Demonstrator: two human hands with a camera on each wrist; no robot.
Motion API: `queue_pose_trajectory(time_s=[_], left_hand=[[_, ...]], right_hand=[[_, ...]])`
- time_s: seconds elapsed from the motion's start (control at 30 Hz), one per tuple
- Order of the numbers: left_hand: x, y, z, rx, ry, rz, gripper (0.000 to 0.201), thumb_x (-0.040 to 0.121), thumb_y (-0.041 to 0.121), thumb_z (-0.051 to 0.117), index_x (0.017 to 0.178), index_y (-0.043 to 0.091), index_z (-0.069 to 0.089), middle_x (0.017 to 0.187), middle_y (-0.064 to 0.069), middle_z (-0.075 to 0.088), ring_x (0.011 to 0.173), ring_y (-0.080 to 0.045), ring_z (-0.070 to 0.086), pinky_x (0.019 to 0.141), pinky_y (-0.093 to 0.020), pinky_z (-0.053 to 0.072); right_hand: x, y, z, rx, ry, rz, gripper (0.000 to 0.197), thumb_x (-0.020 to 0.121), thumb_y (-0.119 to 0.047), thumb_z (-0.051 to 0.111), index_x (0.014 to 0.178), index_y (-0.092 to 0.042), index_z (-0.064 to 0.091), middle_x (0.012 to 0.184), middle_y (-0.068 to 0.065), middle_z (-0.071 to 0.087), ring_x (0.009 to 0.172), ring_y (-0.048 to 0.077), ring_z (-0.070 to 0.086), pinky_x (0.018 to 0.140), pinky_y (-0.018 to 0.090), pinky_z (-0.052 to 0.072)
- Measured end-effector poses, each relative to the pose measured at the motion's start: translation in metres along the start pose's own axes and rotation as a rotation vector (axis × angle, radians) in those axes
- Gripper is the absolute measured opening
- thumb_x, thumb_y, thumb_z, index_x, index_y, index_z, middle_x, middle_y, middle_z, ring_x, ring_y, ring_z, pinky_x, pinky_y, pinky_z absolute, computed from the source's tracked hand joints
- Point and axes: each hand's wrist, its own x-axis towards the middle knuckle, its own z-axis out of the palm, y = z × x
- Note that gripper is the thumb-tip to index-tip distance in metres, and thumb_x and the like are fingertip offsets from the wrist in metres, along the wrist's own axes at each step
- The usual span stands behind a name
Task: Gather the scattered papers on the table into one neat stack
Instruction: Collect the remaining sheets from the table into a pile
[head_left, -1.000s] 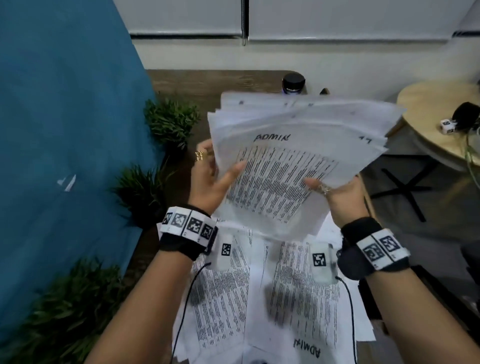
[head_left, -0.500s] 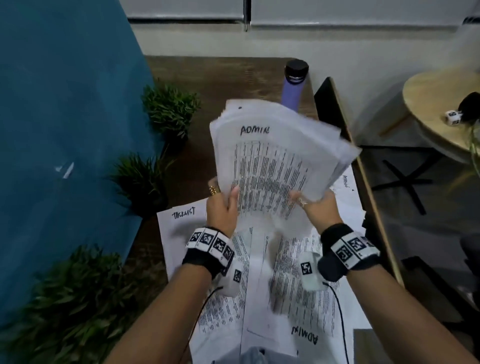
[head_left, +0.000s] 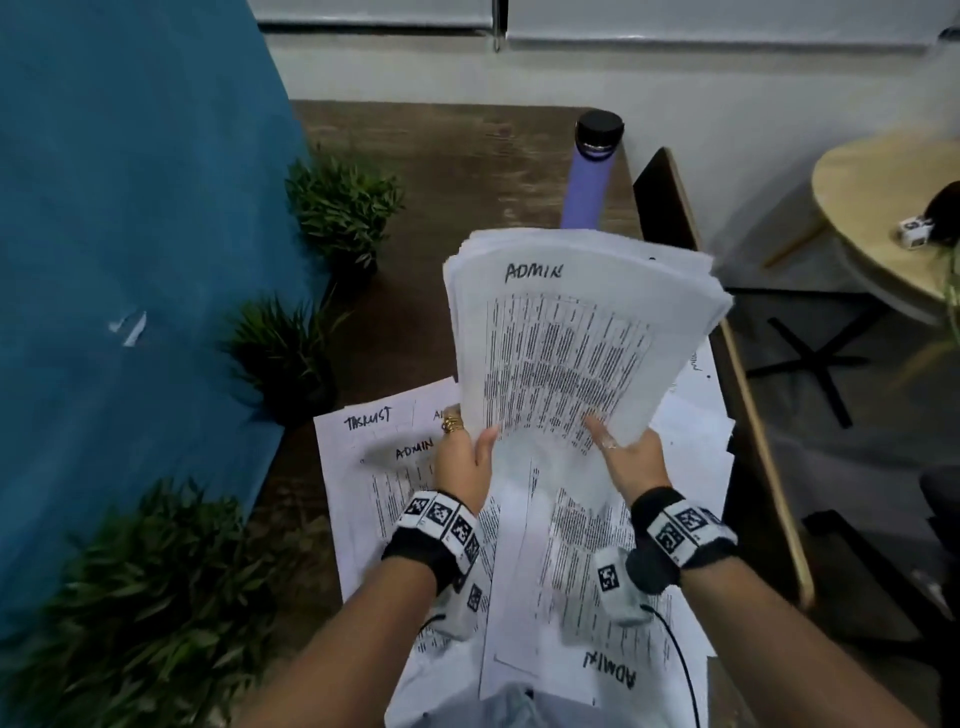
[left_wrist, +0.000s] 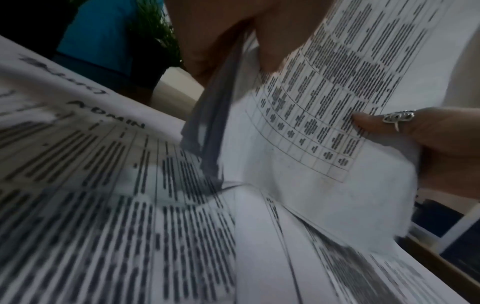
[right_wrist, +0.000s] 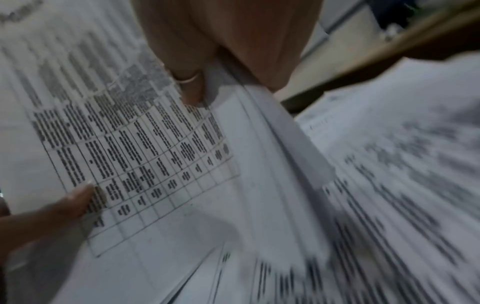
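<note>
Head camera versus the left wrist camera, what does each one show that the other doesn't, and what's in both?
Only the head view shows the purple bottle, the round side table, both wristbands and the sheet marked TASKLIST.

Only the left wrist view shows, close up, the table grid printed on the top sheet and the ring on the right hand.

Both show the held stack gripped at its lower edge by the left hand and right hand, loose papers underneath, a plant and the blue panel.

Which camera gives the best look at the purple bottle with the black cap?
The head view: the purple bottle with the black cap stands upright on the dark wooden table, its base hidden behind the held stack of white printed papers. Neither wrist view shows it.
</note>
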Motion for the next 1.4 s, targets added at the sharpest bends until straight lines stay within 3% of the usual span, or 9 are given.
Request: queue_pose_trajectory(time_s=[0.07,0.17,0.3,0.53,0.7,0.83,1.03,1.2,1.4], left_hand=[[0.011,-0.011,0.004,0.068,-0.044,-0.025,0.043,0.09,0.041,0.051,0.095,-0.001,0.056,0.072,-0.012,0.059,0.07,-0.029,0.06,0.049,-0.024,0.044],[0.022,-0.027,0.009,0.167,-0.124,-0.221,0.083,0.071,0.046,0.074,0.13,-0.001,0.038,0.132,-0.018,0.048,0.121,-0.034,0.05,0.099,-0.043,0.047],[-0.002,-0.026,0.037,0.407,-0.365,-0.241,0.123,0.06,0.074,0.063,0.145,0.0,0.012,0.151,-0.021,0.021,0.137,-0.04,0.027,0.112,-0.05,0.032],[-0.023,-0.001,0.082,0.52,-0.497,-0.157,0.126,0.066,0.058,0.072,0.146,0.005,-0.009,0.144,-0.02,0.033,0.13,-0.036,0.039,0.104,-0.049,0.041],[-0.024,-0.007,0.079,0.186,-0.455,-0.178,0.065,0.078,0.03,0.072,0.131,0.008,0.042,0.122,-0.012,0.062,0.108,-0.028,0.061,0.092,-0.036,0.052],[-0.021,-0.026,0.059,-0.039,-0.345,-0.256,0.036,0.079,0.022,0.071,0.111,0.01,0.06,0.106,-0.011,0.069,0.092,-0.025,0.065,0.084,-0.037,0.056],[-0.012,-0.078,0.003,-0.035,-0.123,-0.339,0.047,0.068,0.026,0.08,0.109,0.013,0.062,0.109,-0.009,0.068,0.1,-0.027,0.065,0.089,-0.041,0.055],[-0.016,-0.099,-0.019,0.282,0.032,-0.598,0.124,0.051,0.05,0.084,0.147,0.025,0.008,0.154,-0.016,0.002,0.142,-0.037,0.009,0.113,-0.052,0.023],[-0.01,-0.103,-0.013,0.289,0.03,-0.669,0.14,0.042,0.053,0.087,0.145,0.007,0.004,0.151,-0.019,0.017,0.141,-0.035,0.017,0.113,-0.053,0.022]], right_hand=[[0.01,-0.006,-0.002,-0.043,0.028,-0.015,0.03,0.083,-0.025,0.065,0.103,-0.003,0.061,0.085,0.005,0.065,0.084,0.021,0.06,0.074,0.029,0.052],[0.03,-0.03,-0.018,-0.058,0.121,-0.093,0.031,0.086,-0.016,0.064,0.109,0.003,0.061,0.091,0.009,0.061,0.076,0.017,0.057,0.057,0.011,0.048],[0.05,-0.043,-0.047,-0.064,0.254,-0.104,0.014,0.084,0.0,0.06,0.096,0.004,0.064,0.082,0.008,0.06,0.071,0.017,0.054,0.062,0.021,0.042],[0.037,-0.011,-0.074,0.052,0.336,0.08,0.019,0.083,0.006,0.058,0.076,-0.012,0.059,0.08,0.006,0.061,0.087,0.02,0.051,0.051,0.015,0.046],[0.016,-0.012,-0.079,0.162,0.358,0.135,0.041,0.085,-0.005,0.062,0.122,0.008,0.05,0.118,0.023,0.058,0.096,0.023,0.053,0.038,0.011,0.038],[0.024,-0.005,-0.086,0.188,0.354,0.145,0.048,0.083,-0.013,0.067,0.124,0.005,0.049,0.122,0.009,0.058,0.096,0.015,0.051,0.072,0.014,0.04],[0.023,0.0,-0.083,0.183,0.307,0.233,0.047,0.087,-0.017,0.062,0.124,0.008,0.048,0.122,0.008,0.056,0.115,0.024,0.053,0.086,0.022,0.036],[0.019,0.027,-0.073,0.052,0.301,0.301,0.052,0.085,-0.02,0.065,0.125,0.009,0.048,0.131,0.017,0.056,0.12,0.029,0.053,0.09,0.022,0.036],[0.015,0.049,-0.079,-0.388,0.102,0.455,0.088,0.081,-0.006,0.063,0.149,-0.015,0.008,0.134,0.019,0.052,0.116,0.031,0.055,0.097,0.032,0.044]])
